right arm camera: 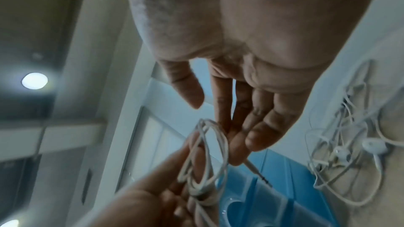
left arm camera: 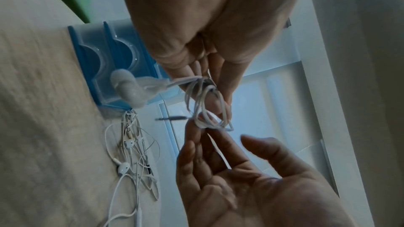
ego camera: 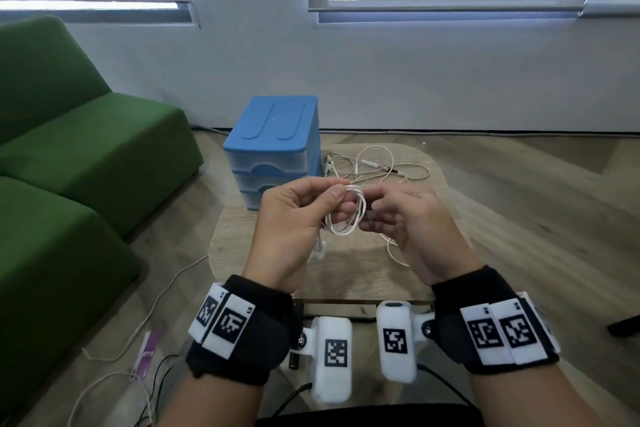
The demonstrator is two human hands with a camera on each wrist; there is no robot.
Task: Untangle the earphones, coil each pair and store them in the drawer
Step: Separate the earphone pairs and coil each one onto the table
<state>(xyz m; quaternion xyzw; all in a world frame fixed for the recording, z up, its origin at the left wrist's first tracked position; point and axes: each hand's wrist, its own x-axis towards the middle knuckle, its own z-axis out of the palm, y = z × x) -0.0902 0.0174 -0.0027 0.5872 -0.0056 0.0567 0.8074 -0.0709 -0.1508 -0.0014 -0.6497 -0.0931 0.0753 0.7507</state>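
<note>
The left hand [ego camera: 298,215] pinches a coil [ego camera: 346,215] of white earphone cable above the table [ego camera: 346,274], its 2 earbuds [ego camera: 320,250] dangling below. The right hand [ego camera: 401,218] grips the coil's plug end between its fingertips [right arm camera: 236,158]. A second, tangled pair [ego camera: 377,166] lies on the table beside the blue drawer unit [ego camera: 273,146].
</note>
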